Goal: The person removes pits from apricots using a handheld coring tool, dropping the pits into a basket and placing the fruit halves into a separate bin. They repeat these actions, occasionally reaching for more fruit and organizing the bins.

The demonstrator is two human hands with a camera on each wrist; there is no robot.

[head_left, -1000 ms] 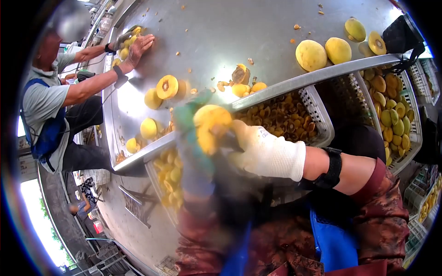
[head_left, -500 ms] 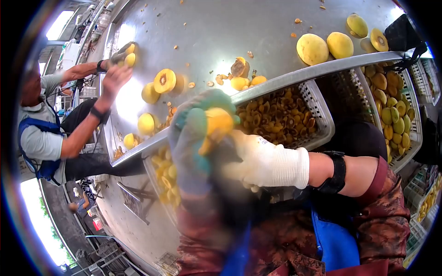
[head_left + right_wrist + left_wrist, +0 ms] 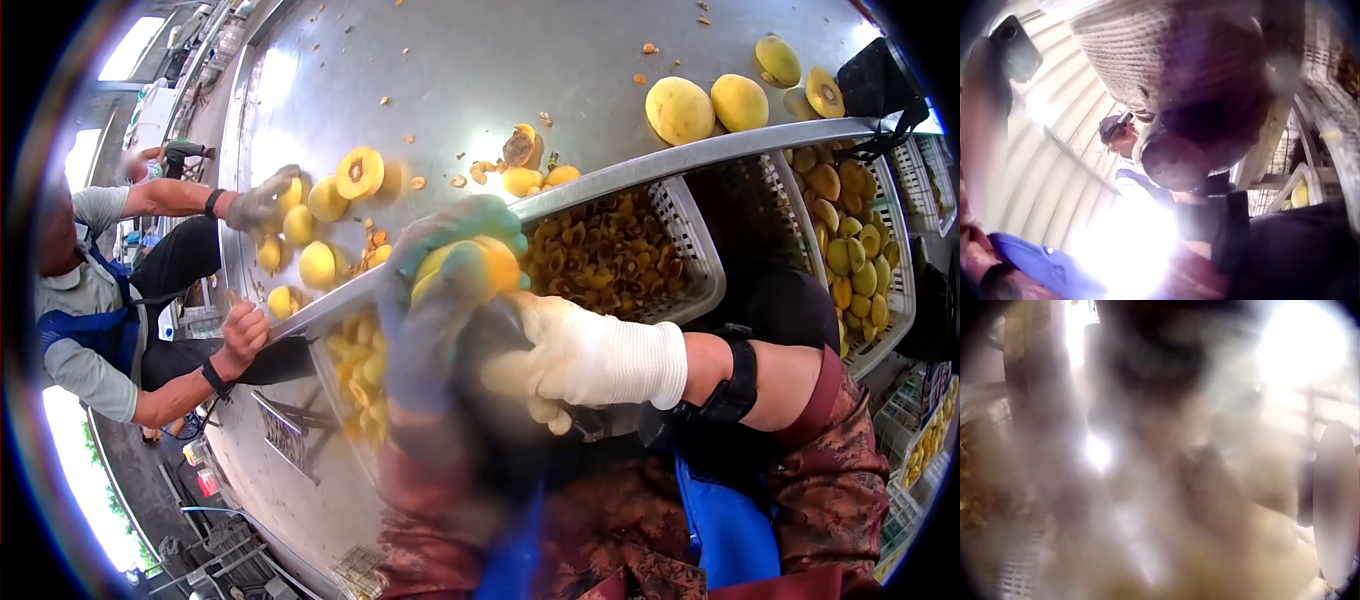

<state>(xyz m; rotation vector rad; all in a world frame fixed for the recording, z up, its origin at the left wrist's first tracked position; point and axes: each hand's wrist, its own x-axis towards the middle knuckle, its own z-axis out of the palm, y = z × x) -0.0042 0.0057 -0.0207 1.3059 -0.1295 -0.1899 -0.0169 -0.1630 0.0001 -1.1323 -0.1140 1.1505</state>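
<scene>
The left hand, in a grey and green glove (image 3: 425, 275), has its fingers bent round a round yellow, orange and green fruit (image 3: 500, 266). The right hand, in a white knit glove (image 3: 600, 350), is curled up and seems to grip a dark, blurry thing (image 3: 493, 335). I can't tell what that thing is.

The fruit is up and to the left of the right hand in the head view, so it is farther from the body and over to the person's left. The left hand is nearer, since it holds the fruit. The right hand is just beside it, but blur hides whether they touch. The fruit looks a bit longer from side to side, but fingers cover part of it, so I can't tell its long way for sure.

Just past the hands is the edge of the shiny metal table (image 3: 640, 168). A white plastic crate with holes (image 3: 706, 232) sits below that edge, with brown and orange fruit bits (image 3: 610, 262) in it. Farther off, to the right, two big yellow fruits (image 3: 679, 110) sit side by side on the table.
</scene>
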